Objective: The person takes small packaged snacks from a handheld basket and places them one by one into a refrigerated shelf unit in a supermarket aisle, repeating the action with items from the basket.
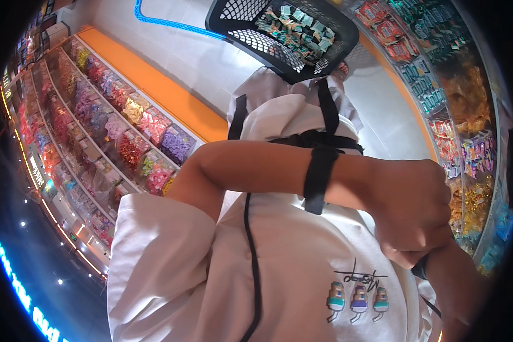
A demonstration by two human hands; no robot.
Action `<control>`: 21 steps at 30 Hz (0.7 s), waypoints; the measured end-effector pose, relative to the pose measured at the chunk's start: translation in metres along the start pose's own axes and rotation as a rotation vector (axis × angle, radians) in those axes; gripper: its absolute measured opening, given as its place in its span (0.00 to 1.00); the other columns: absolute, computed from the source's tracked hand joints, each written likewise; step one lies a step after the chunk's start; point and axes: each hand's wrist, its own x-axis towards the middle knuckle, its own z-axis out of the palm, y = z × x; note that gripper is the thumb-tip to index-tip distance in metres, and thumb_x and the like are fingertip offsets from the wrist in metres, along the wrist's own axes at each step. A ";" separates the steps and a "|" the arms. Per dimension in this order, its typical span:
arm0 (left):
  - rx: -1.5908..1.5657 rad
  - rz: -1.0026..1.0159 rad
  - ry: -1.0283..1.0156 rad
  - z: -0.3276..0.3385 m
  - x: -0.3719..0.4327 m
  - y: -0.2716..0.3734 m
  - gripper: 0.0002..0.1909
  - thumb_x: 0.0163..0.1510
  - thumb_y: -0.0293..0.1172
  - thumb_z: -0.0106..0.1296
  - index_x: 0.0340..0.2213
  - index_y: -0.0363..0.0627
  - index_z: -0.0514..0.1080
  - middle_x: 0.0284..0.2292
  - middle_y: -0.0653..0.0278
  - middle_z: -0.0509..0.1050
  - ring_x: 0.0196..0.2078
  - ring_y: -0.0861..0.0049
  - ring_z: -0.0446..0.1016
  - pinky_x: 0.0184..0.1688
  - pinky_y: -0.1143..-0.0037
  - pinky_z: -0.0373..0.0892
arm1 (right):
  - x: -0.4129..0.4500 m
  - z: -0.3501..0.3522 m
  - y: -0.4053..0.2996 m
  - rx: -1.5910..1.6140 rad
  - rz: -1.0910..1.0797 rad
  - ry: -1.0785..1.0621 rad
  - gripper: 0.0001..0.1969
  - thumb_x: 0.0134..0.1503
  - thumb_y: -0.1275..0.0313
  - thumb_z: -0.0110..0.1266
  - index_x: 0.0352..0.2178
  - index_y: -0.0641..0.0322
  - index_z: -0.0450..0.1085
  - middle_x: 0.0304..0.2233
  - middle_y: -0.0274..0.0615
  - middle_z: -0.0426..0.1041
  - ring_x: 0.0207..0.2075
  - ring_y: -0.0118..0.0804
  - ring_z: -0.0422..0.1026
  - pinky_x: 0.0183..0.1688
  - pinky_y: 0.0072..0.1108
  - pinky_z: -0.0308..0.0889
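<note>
My left arm crosses my white T-shirt [282, 256], with a black band [319, 179] around its wrist. Curled into a fist, my left hand [414, 205] lies against my right forearm [457, 273]. At its fingertips is a dark strap [420, 268] on that forearm, apparently pinched, though the fingers partly hide it. My right hand cannot be made out at the dim lower right rim. Beyond my legs stands a black plastic shopping basket [278, 54] holding many small wrapped sweets [301, 32], mostly green and white.
A blue handle [179, 26] extends left from the basket. Tiered clear bins of wrapped candy [132, 145] line the left, above an orange base [154, 81]. Right of me runs another candy display [461, 107]. Pale floor tiles [188, 47] lie between. A black cord [252, 248] hangs down my shirt.
</note>
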 end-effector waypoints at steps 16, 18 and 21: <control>0.016 -0.024 0.039 0.008 -0.002 -0.007 0.09 0.30 0.38 0.50 0.10 0.47 0.65 0.09 0.68 0.65 0.10 0.70 0.66 0.11 0.70 0.58 | -0.001 -0.002 -0.002 0.000 -0.008 -0.031 0.17 0.47 0.50 0.59 0.31 0.48 0.71 0.27 0.24 0.70 0.26 0.23 0.62 0.31 0.18 0.58; 0.021 -0.017 0.049 0.009 -0.004 -0.008 0.09 0.30 0.38 0.50 0.11 0.46 0.65 0.09 0.68 0.65 0.10 0.69 0.67 0.11 0.70 0.58 | -0.001 -0.002 -0.003 0.008 -0.013 -0.033 0.18 0.46 0.50 0.60 0.31 0.48 0.71 0.27 0.24 0.70 0.25 0.23 0.62 0.31 0.18 0.58; 0.029 -0.028 0.014 0.006 -0.006 -0.006 0.10 0.30 0.38 0.50 0.11 0.46 0.65 0.09 0.67 0.66 0.11 0.69 0.67 0.11 0.70 0.58 | -0.002 -0.001 -0.003 0.016 -0.018 -0.042 0.18 0.46 0.50 0.60 0.31 0.48 0.71 0.26 0.24 0.69 0.25 0.23 0.62 0.31 0.18 0.58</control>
